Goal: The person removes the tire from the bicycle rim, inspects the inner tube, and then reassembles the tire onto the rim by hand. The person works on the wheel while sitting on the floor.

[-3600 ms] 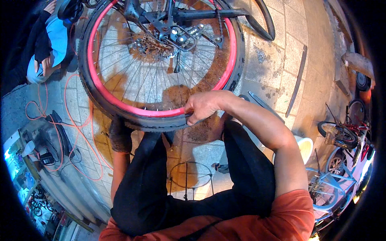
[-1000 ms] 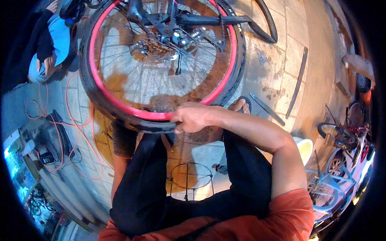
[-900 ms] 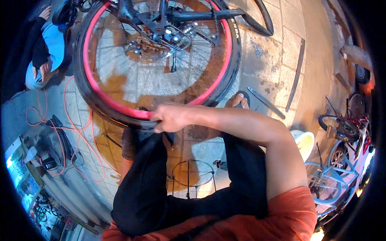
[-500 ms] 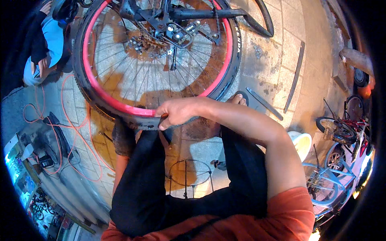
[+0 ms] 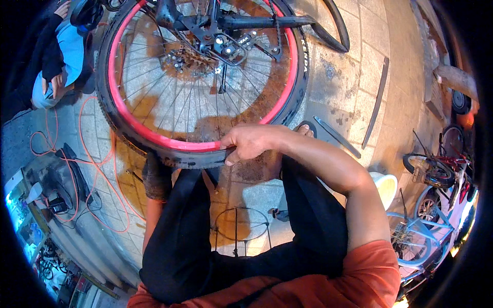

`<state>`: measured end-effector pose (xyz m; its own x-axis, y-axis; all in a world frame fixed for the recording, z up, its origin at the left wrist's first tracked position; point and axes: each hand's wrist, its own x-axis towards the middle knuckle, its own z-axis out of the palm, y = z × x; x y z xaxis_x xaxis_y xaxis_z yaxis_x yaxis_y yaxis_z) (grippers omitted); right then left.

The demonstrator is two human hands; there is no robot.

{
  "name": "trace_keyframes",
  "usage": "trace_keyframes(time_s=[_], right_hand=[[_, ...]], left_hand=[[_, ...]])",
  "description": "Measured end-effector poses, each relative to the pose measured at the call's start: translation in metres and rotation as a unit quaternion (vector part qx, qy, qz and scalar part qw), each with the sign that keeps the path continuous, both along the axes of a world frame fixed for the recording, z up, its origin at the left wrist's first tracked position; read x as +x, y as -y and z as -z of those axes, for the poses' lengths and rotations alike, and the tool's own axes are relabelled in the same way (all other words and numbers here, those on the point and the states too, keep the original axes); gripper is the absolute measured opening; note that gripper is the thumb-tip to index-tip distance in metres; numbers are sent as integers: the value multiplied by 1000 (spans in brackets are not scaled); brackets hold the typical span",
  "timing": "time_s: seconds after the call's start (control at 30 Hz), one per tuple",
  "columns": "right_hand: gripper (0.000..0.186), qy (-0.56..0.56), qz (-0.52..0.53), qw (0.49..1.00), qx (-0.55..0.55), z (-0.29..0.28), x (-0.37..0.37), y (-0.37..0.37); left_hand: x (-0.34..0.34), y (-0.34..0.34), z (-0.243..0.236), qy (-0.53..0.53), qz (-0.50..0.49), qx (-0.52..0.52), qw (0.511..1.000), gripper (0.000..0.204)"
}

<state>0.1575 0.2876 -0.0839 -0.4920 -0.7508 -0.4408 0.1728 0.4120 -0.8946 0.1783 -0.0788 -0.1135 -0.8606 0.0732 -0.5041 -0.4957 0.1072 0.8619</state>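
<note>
A bicycle wheel with a bright pink-red rim [image 5: 154,137] and black tyre [image 5: 186,161] fills the upper middle, with the dark frame and gear mechanism [image 5: 221,43] over its hub. My right hand [image 5: 244,143] is closed on the tyre and rim at the near edge, thumb and fingers around them. Under the left part of the tyre is my left hand [image 5: 158,177], darkly gloved; its fingers are too dark and hidden to read. Both arms reach in past my black-trousered legs, and a sandalled foot [image 5: 306,129] shows right of the wheel.
Another person's hands [image 5: 53,82] are at upper left. Orange hose [image 5: 84,159] and a power adapter [image 5: 57,204] lie left. Dark strips [image 5: 336,136] lie right, near a white bucket [image 5: 386,187] and parked bicycles [image 5: 429,169]. A wire ring structure [image 5: 241,228] sits between my legs.
My right hand has shifted to and fro along the tyre, leftward about a second ago, now back rightward from half a second ago. My left hand stays under the tyre.
</note>
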Motion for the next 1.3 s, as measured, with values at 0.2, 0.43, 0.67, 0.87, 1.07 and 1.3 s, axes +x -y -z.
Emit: trace_keyframes(time_s=[0.2, 0.43, 0.67, 0.87, 1.07, 1.3], right_hand=[[42, -10, -32, 998, 45, 7, 0, -18], [47, -45, -40, 995, 79, -3, -3, -30], [57, -71, -102, 973, 192, -4, -8, -39], [59, -81, -157, 953, 245, -3, -13, -48], [56, -67, -194, 940, 272, -6, -23, -61], [52, -59, -227, 929, 287, 1, -30, -58]], left_hand=[[-4, -13, -32, -193, 246, -360, 879, 44], [-12, -21, -42, -65, 124, -133, 981, 48], [-14, -15, -36, -52, 108, -114, 986, 63], [-12, -7, -30, -28, 67, -80, 994, 60], [-17, -9, -41, -196, 234, -388, 870, 40], [-32, 19, -26, -275, 251, -394, 840, 45]])
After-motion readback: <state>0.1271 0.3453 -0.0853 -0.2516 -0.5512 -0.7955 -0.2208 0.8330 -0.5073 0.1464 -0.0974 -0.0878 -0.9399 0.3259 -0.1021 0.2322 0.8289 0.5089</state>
